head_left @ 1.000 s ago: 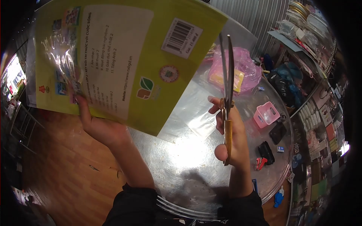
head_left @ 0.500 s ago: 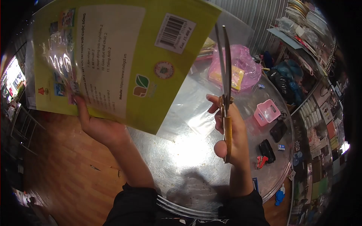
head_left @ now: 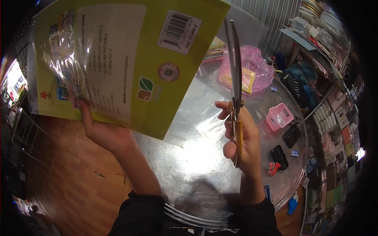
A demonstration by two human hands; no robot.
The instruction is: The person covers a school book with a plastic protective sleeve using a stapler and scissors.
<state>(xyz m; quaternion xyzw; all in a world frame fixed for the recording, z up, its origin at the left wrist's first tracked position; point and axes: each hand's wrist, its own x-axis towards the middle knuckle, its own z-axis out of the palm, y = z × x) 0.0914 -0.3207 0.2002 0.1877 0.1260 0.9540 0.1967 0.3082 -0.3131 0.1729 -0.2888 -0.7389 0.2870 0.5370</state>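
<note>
My left hand (head_left: 106, 135) grips the lower edge of a yellow-green book (head_left: 157, 98) and holds it up, back cover facing me. Clear plastic film (head_left: 252, 29) wraps the book and sticks out beyond its right edge. Part of the left hand's fingers is hidden behind the book and film. To the right, my right hand (head_left: 246, 137) is closed around the handles of a pair of scissors (head_left: 236, 78). The blades point up, slightly apart, close to the film's right side and not visibly cutting it.
On the round metal table (head_left: 189, 188) lie clear plastic sheets (head_left: 208, 122), a pink bag (head_left: 264, 74), a pink basket (head_left: 279, 117), a black case (head_left: 279, 156) and a red stapler (head_left: 274, 169). Crowded shelves (head_left: 334, 129) stand at the right.
The book tilts slightly, its upper part shifting a little to the left. The scissors have moved slightly upward and left at their tips. Both hands keep their holds.
</note>
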